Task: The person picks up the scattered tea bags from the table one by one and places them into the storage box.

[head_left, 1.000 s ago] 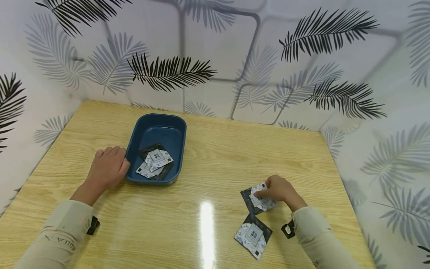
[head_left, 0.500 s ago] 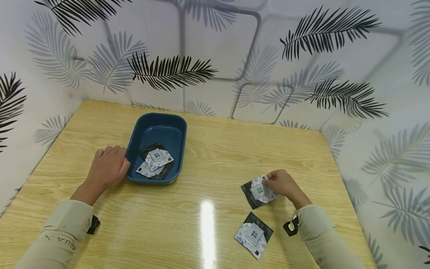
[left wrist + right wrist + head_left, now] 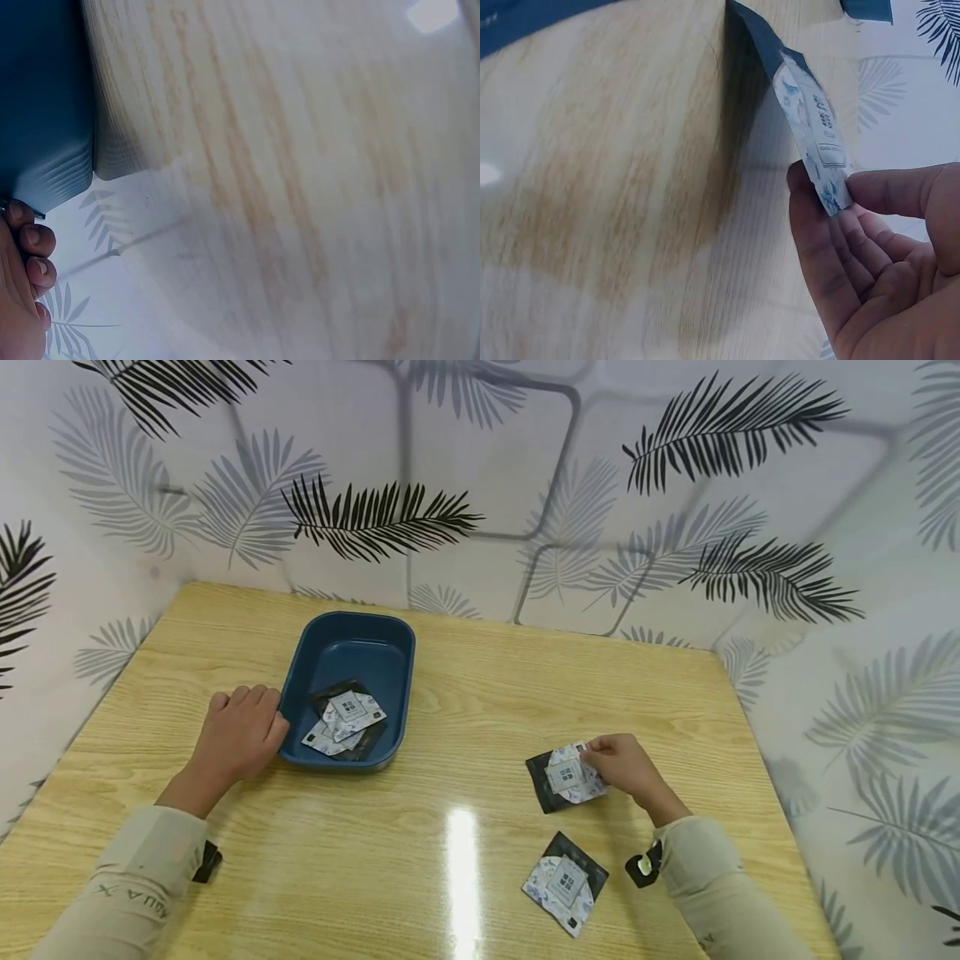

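Observation:
My right hand (image 3: 628,770) pinches a black-and-white square sachet (image 3: 564,775) by its right edge, between thumb and fingers. In the right wrist view the sachet (image 3: 810,124) is tilted, its far dark end close to the table. A similar sachet (image 3: 566,883) lies flat on the table nearer the front, its label facing up. At the left, a dark blue plastic bin (image 3: 363,662) holds several overlapping sachets (image 3: 350,714) at its near end. My left hand (image 3: 238,733) grips the bin's left rim, and its curled fingertips (image 3: 34,238) show below the rim in the left wrist view.
The light wood-grain table (image 3: 480,710) carries a bright glare strip in front of the middle. Behind and beside it runs a pale wall covering (image 3: 480,468) with leaf prints. A black strap piece (image 3: 642,866) sits at the right wrist.
My right hand has drawn back slightly from over the sachet and now pinches its edge; the sachet has turned and shifted a little left and away. The left hand stays on the bin.

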Available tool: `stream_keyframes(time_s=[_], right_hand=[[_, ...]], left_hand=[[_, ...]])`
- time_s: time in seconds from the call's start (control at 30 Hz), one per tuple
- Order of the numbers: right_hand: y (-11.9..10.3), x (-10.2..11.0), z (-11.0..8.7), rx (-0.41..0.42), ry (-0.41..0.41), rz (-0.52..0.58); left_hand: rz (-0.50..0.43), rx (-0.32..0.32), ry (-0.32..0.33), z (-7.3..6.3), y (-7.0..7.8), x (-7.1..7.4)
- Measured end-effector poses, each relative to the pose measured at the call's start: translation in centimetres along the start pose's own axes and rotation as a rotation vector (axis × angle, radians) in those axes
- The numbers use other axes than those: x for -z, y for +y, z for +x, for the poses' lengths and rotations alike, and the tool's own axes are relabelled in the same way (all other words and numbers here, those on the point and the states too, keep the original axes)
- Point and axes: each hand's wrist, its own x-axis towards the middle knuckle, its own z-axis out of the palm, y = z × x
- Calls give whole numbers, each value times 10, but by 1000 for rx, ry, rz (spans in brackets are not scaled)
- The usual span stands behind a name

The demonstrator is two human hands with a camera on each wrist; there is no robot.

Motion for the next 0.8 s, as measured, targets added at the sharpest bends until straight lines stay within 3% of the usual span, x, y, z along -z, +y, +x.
stream_keyframes(time_s=[0.2,0.8], right_hand=[[-3,-1,-1,-8,-3,21],[-4,6,1,-7,-1,56]], left_hand=[[5,3,-20,-2,0,0],[5,-6,7,-1,-1,0]])
